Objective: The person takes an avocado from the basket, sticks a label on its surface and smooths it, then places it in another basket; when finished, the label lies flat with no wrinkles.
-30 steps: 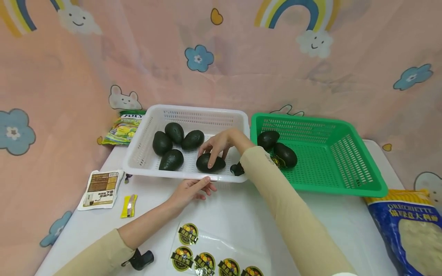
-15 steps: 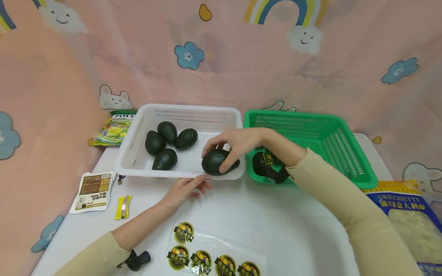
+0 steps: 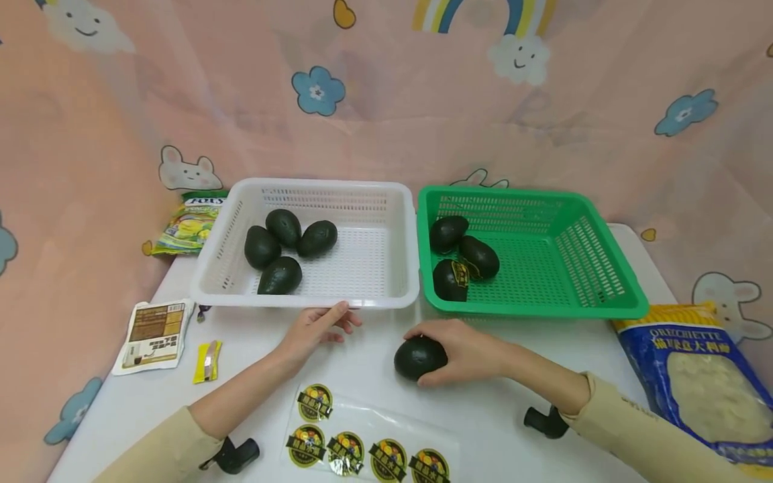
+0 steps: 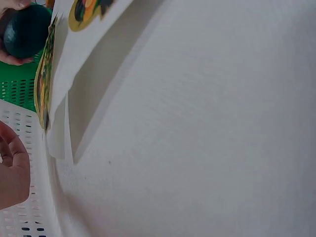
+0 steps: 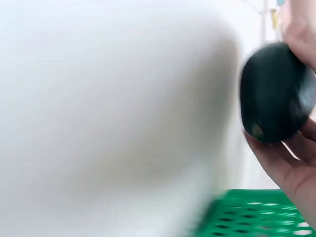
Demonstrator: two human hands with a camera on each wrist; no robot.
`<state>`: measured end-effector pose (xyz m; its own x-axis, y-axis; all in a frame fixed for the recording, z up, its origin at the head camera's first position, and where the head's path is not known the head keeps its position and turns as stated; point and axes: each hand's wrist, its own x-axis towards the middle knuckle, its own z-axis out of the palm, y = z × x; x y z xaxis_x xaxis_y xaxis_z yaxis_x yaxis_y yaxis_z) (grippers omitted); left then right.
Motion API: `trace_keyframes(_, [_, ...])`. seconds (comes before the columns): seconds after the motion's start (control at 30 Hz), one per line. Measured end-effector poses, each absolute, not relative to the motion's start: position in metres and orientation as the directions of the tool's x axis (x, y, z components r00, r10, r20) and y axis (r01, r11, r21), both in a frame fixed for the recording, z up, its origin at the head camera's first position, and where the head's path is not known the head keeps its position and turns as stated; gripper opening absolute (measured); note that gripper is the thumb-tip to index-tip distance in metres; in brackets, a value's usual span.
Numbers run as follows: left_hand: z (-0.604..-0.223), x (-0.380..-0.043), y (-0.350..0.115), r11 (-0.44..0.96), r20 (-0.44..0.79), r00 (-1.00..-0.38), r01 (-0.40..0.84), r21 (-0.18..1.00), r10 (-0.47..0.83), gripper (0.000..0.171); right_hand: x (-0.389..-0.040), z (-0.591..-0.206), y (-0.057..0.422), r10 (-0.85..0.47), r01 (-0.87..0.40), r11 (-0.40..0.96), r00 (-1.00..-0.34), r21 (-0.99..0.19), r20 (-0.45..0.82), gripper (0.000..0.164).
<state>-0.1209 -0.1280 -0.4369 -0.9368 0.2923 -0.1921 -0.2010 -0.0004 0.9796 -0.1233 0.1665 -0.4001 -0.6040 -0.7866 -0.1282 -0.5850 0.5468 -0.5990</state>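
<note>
My right hand (image 3: 461, 352) grips a dark green avocado (image 3: 421, 357) over the white table, in front of the two baskets. In the right wrist view, fingers and thumb curl round the same avocado (image 5: 276, 94). My left hand (image 3: 311, 335) lies at the front rim of the white basket (image 3: 241, 300), fingers loosely bent, its thumb tip at the rim. Several avocados (image 3: 282, 275) lie in the left part of that basket. Inside the green basket (image 3: 543, 310) are three avocados (image 3: 479, 257); the front one bears a black and gold sticker (image 3: 461, 274).
A clear sheet of round stickers (image 3: 346, 453) lies at the table's front. Snack packets (image 3: 153, 337), a small yellow packet (image 3: 208, 362) and a green bag (image 3: 193, 225) are on the left. A blue pasta bag (image 3: 706, 382) stands right. Black wrist devices (image 3: 235, 456) show by both forearms.
My right hand has lifted the avocado out of the white basket and brought it forward over the table. The left hand stays by the rim. The head view has shifted slightly.
</note>
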Motion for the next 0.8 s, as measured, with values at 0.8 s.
trace_keyframes(0.8, [-0.428, -0.12, -0.128, 0.022, -0.24, -0.925, -0.244, 0.97, 0.294, 0.053, -0.126, -0.422, 0.173, -0.733, -0.511, 0.558, -0.673, -0.654, -0.1, 0.082])
